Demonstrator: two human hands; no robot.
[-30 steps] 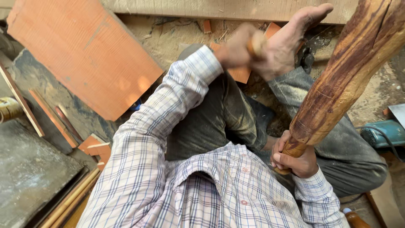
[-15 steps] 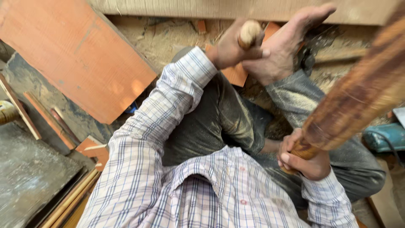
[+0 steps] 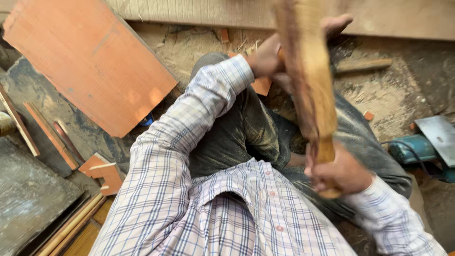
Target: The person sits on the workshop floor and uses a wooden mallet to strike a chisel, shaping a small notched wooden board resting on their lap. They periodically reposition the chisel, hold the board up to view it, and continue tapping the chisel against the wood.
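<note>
on the sawdust-strewn floor, a large orange board (image 3: 90, 61) is lying beside the seated person's knee. the right hand (image 3: 339, 170) is clamping the handle of a blurred wooden mallet (image 3: 308, 80), which is crossing above the left hand (image 3: 265, 59). the left hand is closing round something small, hidden behind the mallet.

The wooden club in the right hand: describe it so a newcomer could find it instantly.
Start at the large orange board leaning upper left, then cross the checked sleeve to the right hand. The wooden club rises from that fist, motion-blurred. It alone is thick, rough and two-toned, unlike the flat offcuts around.
</note>
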